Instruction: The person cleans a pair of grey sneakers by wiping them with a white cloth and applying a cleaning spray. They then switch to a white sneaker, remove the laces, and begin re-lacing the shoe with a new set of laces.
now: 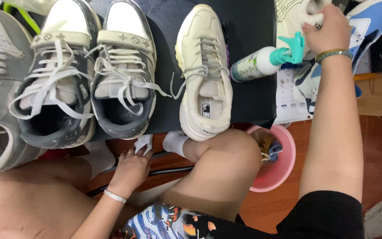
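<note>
White cloth (144, 142) sits pinched in the left hand (132, 167); the right hand (328, 30) grips a cream shoe (293, 17).

Cream sneaker (204, 71), pink basin (284, 166) (teal-capped spray bottle (261, 63))

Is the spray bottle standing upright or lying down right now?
Lying down. The spray bottle rests on its side on the dark table, teal nozzle toward the right hand, which is not holding it.

I sit over a reddish-brown wooden floor (284, 208). A black table (248, 53) stands before me, its top dark and matte. At the right edge is what may be a cardboard box (379, 95).
</note>
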